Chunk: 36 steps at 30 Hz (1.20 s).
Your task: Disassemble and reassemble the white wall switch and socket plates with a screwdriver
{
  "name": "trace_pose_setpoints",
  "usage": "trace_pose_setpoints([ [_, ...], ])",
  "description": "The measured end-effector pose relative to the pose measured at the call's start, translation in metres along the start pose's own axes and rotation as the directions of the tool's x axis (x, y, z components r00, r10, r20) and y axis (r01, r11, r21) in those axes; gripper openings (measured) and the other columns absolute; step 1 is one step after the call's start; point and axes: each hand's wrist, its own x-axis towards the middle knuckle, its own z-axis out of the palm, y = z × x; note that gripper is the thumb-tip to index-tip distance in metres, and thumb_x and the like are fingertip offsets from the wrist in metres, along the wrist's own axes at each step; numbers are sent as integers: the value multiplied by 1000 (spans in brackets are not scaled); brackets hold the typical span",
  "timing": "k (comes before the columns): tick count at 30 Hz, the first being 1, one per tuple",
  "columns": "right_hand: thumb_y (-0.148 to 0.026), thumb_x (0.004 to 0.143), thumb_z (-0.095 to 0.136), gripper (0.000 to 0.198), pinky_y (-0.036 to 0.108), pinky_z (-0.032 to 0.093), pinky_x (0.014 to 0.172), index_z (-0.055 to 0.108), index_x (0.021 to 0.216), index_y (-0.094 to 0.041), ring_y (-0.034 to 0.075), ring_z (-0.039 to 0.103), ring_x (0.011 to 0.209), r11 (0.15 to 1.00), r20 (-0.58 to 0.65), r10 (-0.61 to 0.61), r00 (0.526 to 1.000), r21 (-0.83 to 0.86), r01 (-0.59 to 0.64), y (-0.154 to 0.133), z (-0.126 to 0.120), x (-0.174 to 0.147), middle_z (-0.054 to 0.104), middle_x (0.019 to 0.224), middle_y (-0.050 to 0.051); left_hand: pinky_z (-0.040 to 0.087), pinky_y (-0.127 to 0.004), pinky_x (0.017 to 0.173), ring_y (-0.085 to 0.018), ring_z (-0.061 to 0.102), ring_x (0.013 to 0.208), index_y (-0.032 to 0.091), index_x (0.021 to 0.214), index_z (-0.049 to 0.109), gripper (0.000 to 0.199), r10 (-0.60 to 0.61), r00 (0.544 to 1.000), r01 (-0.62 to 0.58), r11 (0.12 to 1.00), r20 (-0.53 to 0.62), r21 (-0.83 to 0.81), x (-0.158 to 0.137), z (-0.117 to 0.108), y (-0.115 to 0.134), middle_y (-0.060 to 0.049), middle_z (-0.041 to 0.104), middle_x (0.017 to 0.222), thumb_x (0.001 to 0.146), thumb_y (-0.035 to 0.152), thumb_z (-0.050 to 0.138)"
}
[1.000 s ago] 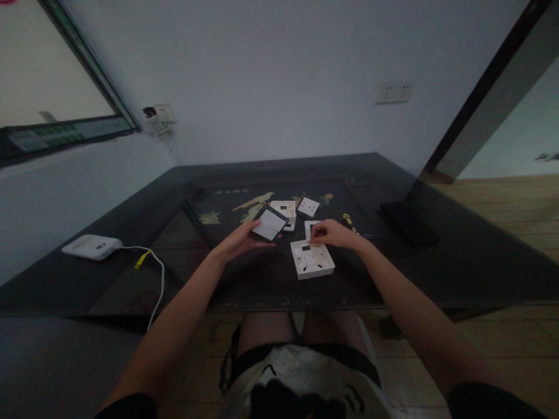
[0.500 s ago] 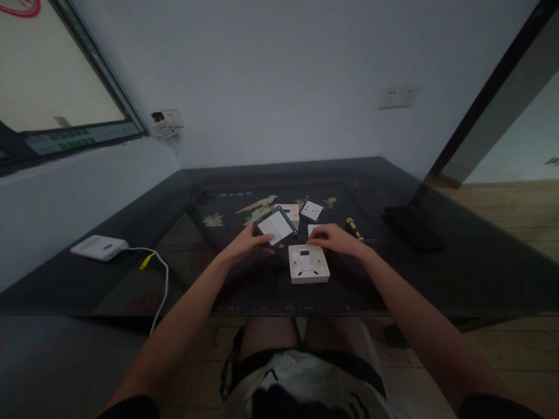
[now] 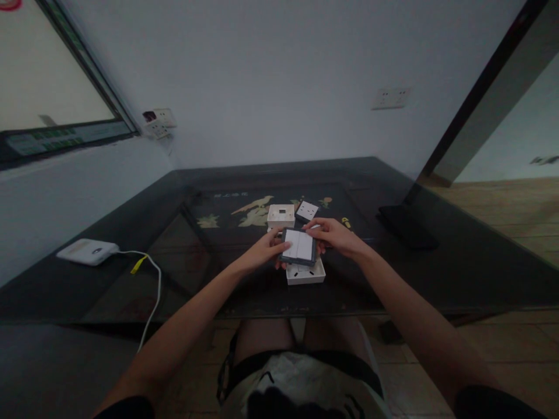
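Between my hands is a wall switch [image 3: 299, 245] with white rockers and a dark grey frame, tilted toward me. My left hand [image 3: 267, 249] is closed on its left edge, thumb on the front. The fingers of my right hand [image 3: 334, 235] pinch at its upper right corner, where a small white piece partly shows behind them. Directly below the switch, a white mounting box [image 3: 306, 277] lies on the table, partly covered from view. Farther back are a second white mounting box [image 3: 280, 216] and a socket panel [image 3: 307, 210] with a dark frame.
The dark table [image 3: 236, 291] carries a yellow-and-black tool [image 3: 346, 223], mostly hidden by my right hand. A black flat case [image 3: 408, 227] lies to the right. On the left rests a white device [image 3: 89, 251] with a white cable [image 3: 158, 279] hanging over the front edge.
My left hand has brought the switch right and toward me, over the nearer mounting box. My right hand has come up to the switch's upper right corner.
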Motion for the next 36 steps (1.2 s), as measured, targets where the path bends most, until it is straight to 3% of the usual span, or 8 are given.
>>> trace_pose_setpoints([
  [3,-37,75,70,27,21,42,39,59,89,-16,10,55,41,996,-48,62,997,73,-58,9,-3,-8,60,54,-3,42,-19,41,-7,57,47,19,122,43,47,68,988,-46,987,-142,153,-1,-1,-1,-6,65,98,86,46,57],
  [6,-37,72,73,28,20,43,39,59,86,-16,8,55,42,984,-104,113,988,150,-96,21,-3,-18,62,56,-3,52,-29,65,-15,64,76,18,118,53,40,219,954,-127,912,-203,389,-4,-8,0,-9,62,111,88,44,55],
  [9,-38,70,75,32,20,45,40,60,87,-16,8,55,42,976,-136,127,983,193,-99,30,0,-25,62,55,-3,47,-41,93,-26,53,116,20,123,53,45,264,964,-209,839,-38,502,-9,-14,-1,-12,55,127,84,42,60],
  [12,-41,68,76,36,20,45,39,60,87,-15,9,55,40,980,-142,126,982,174,-100,33,4,-26,61,52,-3,37,-45,107,-28,36,135,26,138,39,77,242,959,-285,829,150,481,-15,-14,-4,-12,37,146,72,40,76],
  [16,-43,67,75,37,20,41,37,60,86,-15,9,54,39,989,-161,102,982,122,-82,32,9,-24,59,49,-3,29,-46,112,-28,29,140,27,146,26,96,192,961,-270,806,199,526,-17,-9,-10,-11,28,152,67,36,80],
  [26,-42,73,66,31,19,25,33,65,85,-13,5,37,32,988,-287,-22,958,-155,-23,29,12,-20,48,43,-8,27,-46,114,-29,31,138,25,146,27,93,190,965,-262,750,182,607,-15,-5,-13,-12,31,150,70,40,78],
  [33,-44,76,61,32,21,28,35,62,91,-16,8,38,33,949,-280,-65,958,-313,-27,32,9,-20,46,43,-9,26,-47,114,-29,31,137,23,144,31,89,192,964,-264,724,182,637,-14,-3,-13,-14,32,147,70,41,77],
  [36,-48,82,53,33,23,33,39,61,90,-17,10,43,37,927,-382,-161,910,-376,6,28,-5,-21,50,48,-6,24,-47,115,-29,29,138,23,143,31,87,191,964,-265,728,185,632,-15,-2,-10,-13,32,147,71,40,77],
])
